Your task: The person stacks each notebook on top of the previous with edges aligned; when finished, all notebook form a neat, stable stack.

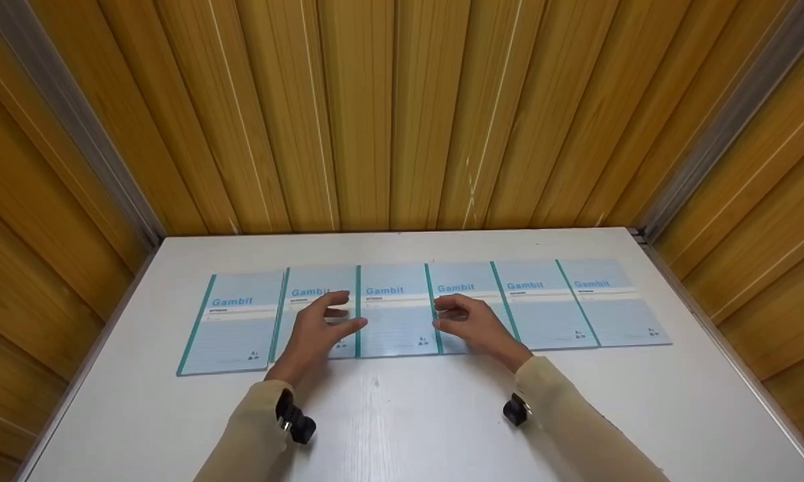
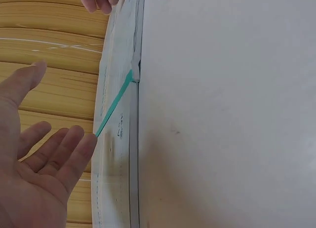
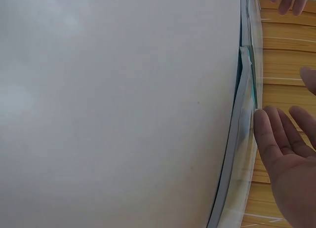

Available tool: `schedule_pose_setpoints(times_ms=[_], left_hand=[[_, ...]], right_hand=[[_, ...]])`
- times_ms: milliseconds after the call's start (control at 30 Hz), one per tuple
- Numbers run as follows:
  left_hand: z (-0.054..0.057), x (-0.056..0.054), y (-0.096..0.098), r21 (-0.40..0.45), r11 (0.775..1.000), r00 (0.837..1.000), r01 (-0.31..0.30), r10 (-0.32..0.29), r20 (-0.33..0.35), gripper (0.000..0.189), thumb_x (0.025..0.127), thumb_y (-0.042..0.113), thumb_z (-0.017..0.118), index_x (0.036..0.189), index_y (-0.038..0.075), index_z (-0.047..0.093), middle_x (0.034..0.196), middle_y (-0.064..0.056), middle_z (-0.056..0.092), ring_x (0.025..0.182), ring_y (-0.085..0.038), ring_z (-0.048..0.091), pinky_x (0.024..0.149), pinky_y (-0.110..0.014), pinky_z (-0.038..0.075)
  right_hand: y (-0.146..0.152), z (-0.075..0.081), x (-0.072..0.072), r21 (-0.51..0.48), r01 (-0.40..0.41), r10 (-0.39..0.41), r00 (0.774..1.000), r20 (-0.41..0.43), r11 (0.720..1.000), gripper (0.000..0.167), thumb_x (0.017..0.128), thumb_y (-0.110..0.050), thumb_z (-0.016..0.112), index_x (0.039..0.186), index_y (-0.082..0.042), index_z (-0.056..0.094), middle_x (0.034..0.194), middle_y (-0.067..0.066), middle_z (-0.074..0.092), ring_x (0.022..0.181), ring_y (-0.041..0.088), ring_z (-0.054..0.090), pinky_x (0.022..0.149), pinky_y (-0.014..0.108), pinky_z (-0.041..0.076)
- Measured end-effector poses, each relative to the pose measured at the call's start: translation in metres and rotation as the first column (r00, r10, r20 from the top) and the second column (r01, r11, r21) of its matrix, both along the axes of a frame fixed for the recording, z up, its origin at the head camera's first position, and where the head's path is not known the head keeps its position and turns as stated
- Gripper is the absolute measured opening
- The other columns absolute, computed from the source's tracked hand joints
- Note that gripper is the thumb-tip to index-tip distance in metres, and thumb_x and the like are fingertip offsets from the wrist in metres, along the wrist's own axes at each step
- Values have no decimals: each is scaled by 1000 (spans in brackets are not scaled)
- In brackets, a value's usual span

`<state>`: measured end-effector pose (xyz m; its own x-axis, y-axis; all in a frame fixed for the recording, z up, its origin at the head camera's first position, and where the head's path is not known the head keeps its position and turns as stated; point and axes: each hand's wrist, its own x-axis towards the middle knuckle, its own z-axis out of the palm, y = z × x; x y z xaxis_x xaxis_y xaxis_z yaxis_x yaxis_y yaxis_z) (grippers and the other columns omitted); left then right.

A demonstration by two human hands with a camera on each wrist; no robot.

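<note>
Several pale blue notebooks with green spines, printed "Gambit", lie side by side in a row. My left hand [image 1: 318,328] is over the second notebook from the left [image 1: 314,280], its thumb reaching the edge of the middle notebook [image 1: 395,331]. On the other side, my right hand [image 1: 475,325] is over the notebook [image 1: 458,273] to the right of that one. Both hands hold nothing; thumbs and fingers are spread apart, palms facing each other. In the left wrist view the fingers [image 2: 74,154] appear beside a green spine; whether they touch it is unclear.
Another notebook [image 1: 234,338] lies at the row's left end, and two more, one inner [image 1: 545,321] and one outer [image 1: 619,318], at the right. The white table [image 1: 388,428] is bounded by wood-patterned panels [image 1: 361,134] at the back and sides.
</note>
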<state>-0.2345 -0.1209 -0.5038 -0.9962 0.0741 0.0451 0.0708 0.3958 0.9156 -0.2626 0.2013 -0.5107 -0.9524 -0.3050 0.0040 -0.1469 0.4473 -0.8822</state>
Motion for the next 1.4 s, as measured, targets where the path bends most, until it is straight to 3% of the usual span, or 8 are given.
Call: schedule_pose_setpoints(times_ms=[267, 733, 867, 1067, 1267, 1400], left_hand=[[-6, 4, 6, -19, 1000, 998, 21, -20, 53, 71, 91, 41, 86, 149, 11, 60, 145, -12, 63, 127, -30, 64, 106, -51, 52], [-8, 5, 14, -61, 998, 995, 15, -8, 101, 57, 93, 24, 85, 142, 4, 65, 136, -13, 67, 117, -27, 68, 103, -47, 54], [-9, 5, 14, -53, 999, 994, -2, 8, 107, 51, 92, 16, 85, 139, 5, 67, 132, -12, 69, 114, -26, 68, 101, -46, 55], [-5, 8, 15, -24, 999, 990, -44, 47, 135, 43, 93, 8, 81, 135, 4, 69, 129, -12, 70, 116, -29, 68, 105, -47, 53], [0, 14, 18, 39, 995, 978, -95, 86, 192, 37, 93, 1, 77, 130, 0, 71, 126, -14, 71, 114, -29, 68, 97, -42, 58], [2, 14, 22, 20, 994, 978, -107, 102, 184, 36, 93, -1, 77, 128, -1, 72, 123, -15, 72, 109, -28, 69, 94, -41, 59]], right_hand=[[-3, 2, 5, 54, 31, -32, 999, 33, 998, 42, 98, -22, 79, 135, -6, 69, 126, 6, 71, 115, 22, 67, 103, 45, 53], [-4, 0, 6, 73, -13, 10, 999, 38, 997, 39, 99, -24, 78, 133, -5, 71, 124, 4, 72, 112, 23, 67, 102, 46, 54], [-6, 2, 7, 64, -16, 14, 999, 33, 998, 37, 100, -21, 77, 131, -3, 71, 123, 6, 72, 114, 25, 68, 100, 46, 55], [-13, 10, 11, 123, 59, -67, 996, 62, 991, 30, 98, -11, 76, 127, -2, 73, 120, 6, 73, 112, 24, 69, 98, 43, 56], [-18, 15, 16, 130, 52, -64, 994, 88, 990, 34, 98, -5, 73, 131, 2, 70, 122, 10, 73, 112, 26, 69, 98, 42, 56], [-20, 17, 19, 134, 53, -66, 994, 92, 990, 37, 98, -3, 72, 134, 3, 68, 124, 12, 73, 114, 27, 69, 99, 43, 56]])
